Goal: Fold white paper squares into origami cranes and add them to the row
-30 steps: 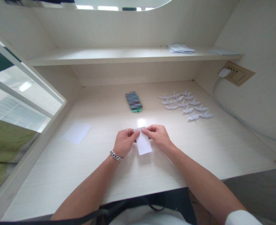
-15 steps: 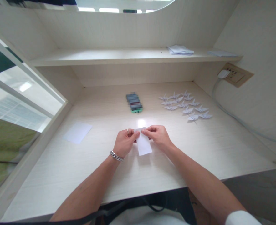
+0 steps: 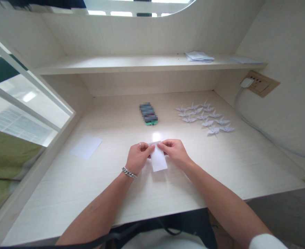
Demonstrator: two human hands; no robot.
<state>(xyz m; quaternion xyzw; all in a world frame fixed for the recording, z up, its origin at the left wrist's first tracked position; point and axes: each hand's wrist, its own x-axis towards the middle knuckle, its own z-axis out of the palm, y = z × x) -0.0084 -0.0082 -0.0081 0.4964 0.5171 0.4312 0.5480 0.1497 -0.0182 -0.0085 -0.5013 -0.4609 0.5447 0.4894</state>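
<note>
A folded white paper strip point(image 3: 159, 160) lies on the pale wooden desk point(image 3: 206, 173) in front of me. My left hand point(image 3: 137, 157), with a ring and a chain bracelet, pinches its top left corner. My right hand point(image 3: 173, 151) pinches the top right corner. Both hands rest on the desk, fingertips almost touching over the paper's far edge.
A flat white sheet point(image 3: 86, 146) lies to the left. A phone point(image 3: 147, 113) sits farther back at centre. Several folded paper cranes point(image 3: 205, 117) are spread at the back right. A paper stack point(image 3: 199, 56) rests on the shelf. A cable point(image 3: 258, 129) runs from the wall socket point(image 3: 260, 83).
</note>
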